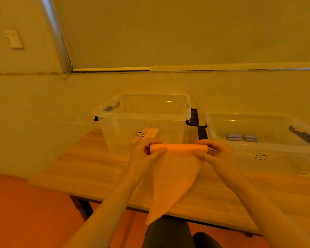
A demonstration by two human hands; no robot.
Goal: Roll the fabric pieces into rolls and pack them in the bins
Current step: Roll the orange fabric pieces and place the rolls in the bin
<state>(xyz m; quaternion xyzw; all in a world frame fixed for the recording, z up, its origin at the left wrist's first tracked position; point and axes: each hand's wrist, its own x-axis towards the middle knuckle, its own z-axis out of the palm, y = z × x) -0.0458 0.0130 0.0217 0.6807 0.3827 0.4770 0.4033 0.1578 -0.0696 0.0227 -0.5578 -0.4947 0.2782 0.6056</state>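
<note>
An orange fabric piece [174, 178] is held up over the wooden table [82, 169], its top edge wound into a tight roll and its loose tail hanging past the table's front edge. My left hand [147, 151] pinches the roll's left end. My right hand [215, 153] pinches the right end. Behind my hands stands a clear bin [141, 115] with three orange rolls [147, 134] lying inside. A second clear bin [268, 145] at the right holds two grey-blue rolls [242, 136].
Both bins have dark latch handles on their sides. A wall with a lowered blind rises right behind the table. A black bracket [194, 117] sits between the bins. Orange floor shows left of and below the table. My legs are under the front edge.
</note>
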